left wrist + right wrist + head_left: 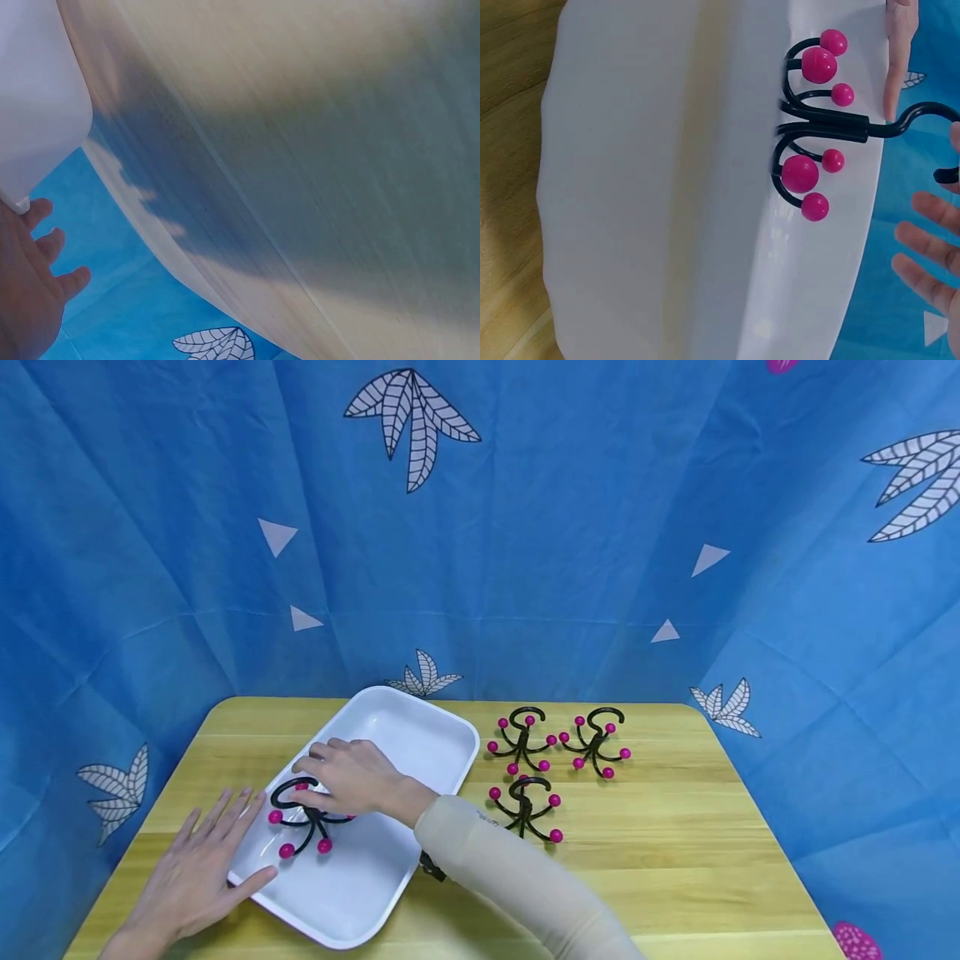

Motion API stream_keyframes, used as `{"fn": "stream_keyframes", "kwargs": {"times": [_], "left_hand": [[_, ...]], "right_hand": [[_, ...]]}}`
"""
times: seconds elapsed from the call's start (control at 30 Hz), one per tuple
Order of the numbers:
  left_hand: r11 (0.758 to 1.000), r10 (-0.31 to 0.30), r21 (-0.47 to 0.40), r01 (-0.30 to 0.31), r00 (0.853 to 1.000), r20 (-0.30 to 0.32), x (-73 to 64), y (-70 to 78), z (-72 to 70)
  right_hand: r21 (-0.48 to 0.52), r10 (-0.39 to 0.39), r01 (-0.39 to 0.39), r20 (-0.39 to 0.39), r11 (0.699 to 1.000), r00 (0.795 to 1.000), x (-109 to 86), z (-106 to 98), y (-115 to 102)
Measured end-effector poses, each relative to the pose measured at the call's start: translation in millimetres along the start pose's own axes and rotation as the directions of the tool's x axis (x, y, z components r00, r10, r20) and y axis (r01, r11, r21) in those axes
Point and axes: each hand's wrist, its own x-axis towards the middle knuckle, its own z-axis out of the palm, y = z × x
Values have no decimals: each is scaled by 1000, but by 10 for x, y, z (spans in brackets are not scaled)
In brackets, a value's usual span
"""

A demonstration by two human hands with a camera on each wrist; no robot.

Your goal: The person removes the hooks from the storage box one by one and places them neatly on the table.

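A black multi-arm hook hanger (311, 814) with pink ball tips is in the white tray (352, 902), at its left side. My right hand (356, 777) pinches the curved top of this hanger; its other fingers (928, 244) are spread apart in the right wrist view. There the hanger (840, 124) shows its stem and several pink balls against the tray wall, and the curve's end runs out of frame. My left hand (198, 868) rests along the tray's left edge with fingers extended, its thumb over the rim. Fingers (49, 244) beside the tray corner appear in the left wrist view.
Three similar hangers lie on the wooden table right of the tray: one at the back (522, 742), one farther right (596, 743), and one nearer (525, 810), close to my right sleeve (517, 868). A blue patterned curtain (570, 527) surrounds the table.
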Motion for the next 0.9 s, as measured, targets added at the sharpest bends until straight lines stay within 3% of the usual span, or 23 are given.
{"fn": "stream_keyframes", "kwargs": {"times": [0.63, 0.9], "left_hand": [[1000, 2, -4, -2, 1000, 4, -29, 2, 15], [1000, -2, -29, 2, 1000, 21, -19, -1, 0]], "right_hand": [[-58, -34, 36, 32, 998, 999, 46, 61, -100], [-53, -53, 52, 0, 997, 999, 23, -2, -90]]}}
